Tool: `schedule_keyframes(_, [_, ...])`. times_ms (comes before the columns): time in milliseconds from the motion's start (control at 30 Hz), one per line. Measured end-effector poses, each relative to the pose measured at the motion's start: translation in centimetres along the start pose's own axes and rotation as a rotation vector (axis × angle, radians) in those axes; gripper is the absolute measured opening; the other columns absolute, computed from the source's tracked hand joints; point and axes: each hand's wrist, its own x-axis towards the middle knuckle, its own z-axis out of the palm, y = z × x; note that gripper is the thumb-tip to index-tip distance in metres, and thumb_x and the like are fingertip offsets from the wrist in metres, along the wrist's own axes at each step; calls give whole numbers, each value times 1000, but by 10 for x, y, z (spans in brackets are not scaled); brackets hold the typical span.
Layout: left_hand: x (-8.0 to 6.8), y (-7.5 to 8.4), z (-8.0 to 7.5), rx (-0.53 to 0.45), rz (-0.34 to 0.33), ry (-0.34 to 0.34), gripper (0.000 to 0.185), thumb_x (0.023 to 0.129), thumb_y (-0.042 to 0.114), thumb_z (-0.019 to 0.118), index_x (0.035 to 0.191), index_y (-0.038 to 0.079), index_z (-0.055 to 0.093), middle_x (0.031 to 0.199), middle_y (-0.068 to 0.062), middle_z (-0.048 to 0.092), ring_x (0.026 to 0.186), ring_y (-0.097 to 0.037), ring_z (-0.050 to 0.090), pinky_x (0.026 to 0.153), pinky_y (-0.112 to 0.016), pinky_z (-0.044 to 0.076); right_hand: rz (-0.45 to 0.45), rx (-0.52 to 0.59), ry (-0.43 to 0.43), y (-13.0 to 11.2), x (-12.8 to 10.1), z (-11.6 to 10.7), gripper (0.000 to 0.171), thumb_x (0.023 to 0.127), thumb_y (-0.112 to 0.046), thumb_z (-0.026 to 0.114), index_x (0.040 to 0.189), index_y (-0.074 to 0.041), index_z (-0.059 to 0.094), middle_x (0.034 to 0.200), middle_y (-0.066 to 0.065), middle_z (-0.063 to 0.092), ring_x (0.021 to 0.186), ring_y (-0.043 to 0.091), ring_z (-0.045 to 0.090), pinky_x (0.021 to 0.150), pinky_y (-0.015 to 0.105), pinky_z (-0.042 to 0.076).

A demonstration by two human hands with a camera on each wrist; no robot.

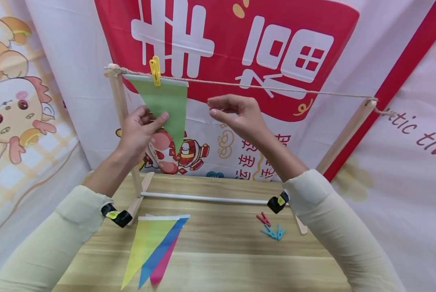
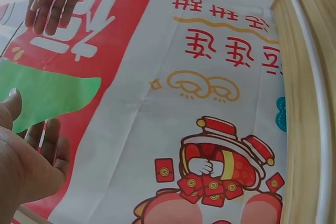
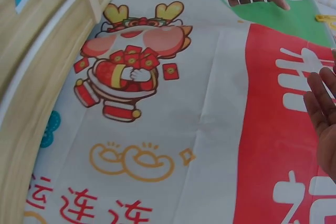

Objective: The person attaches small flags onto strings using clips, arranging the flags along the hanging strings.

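On the left of the head view, one wooden upright (image 1: 120, 106) is carrying the near end of a single string (image 1: 276, 88), which is running across to a second upright (image 1: 343, 136) on the right. One green pennant (image 1: 164, 106) is hanging point-down from the string, with one yellow peg (image 1: 154, 70) clipping its top edge. The left hand (image 1: 137, 132) is holding the pennant's left edge, thumb lying over the front and fingers behind it, so this grip is pinching the green sheet. Right of the pennant, the right hand (image 1: 236, 115) is hovering just under the string, fingers loosely bent and, as far as the view shows, holding nothing. Its fingertips are close to the string, though whether they are touching it is hard to make out.

Below, three pennants (image 1: 155, 249) are lying fanned on the tabletop (image 1: 225, 251): yellow on top, blue beneath, pink lowest and mostly covered. One white rod (image 1: 203, 198) is crossing the frame's base. Further right, a small heap of pegs (image 1: 270, 227) is lying on the wood: one red, and what seem to be two blue, overlapping too much for a sure count.
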Motion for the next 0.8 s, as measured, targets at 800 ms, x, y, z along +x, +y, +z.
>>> schedule_keyframes(800, [-13,-41,-7,387,22,-146,63,111,48,72,157,9,56,141,-7,67,128,-16,65,103,-18,55,119,-44,10,53,-50,-10,40,107,-28,81,144,-14,78,132,9,84,107,24,80,81,23,64])
